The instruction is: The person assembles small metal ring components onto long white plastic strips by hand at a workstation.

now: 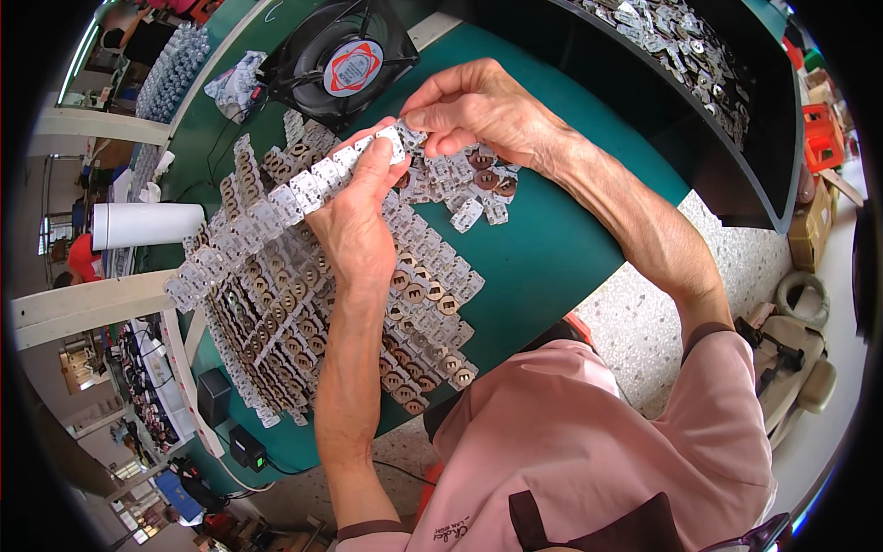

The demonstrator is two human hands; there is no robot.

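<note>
A long strip of small pale, linked plates (267, 212) slants up from the lower left, and my left hand (357, 225) is closed around its upper end, thumb on top. At that end my right hand (492, 110) pinches a small plate (411, 138) between thumb and fingertips. Whether this plate is joined to the strip cannot be made out. Loose small plates (467, 214), some showing round brown discs, lie in a heap below my right hand. Under my left forearm, many similar strips (428, 294) are laid side by side on the green tabletop (543, 248).
Beyond my hands stands a black fan (303, 55). A black bin (777, 216) at the far right holds a mass of loose plates (685, 55). On the left are a white cylinder (147, 226), pale frame bars (92, 308) and a black power adapter (246, 449) with cables.
</note>
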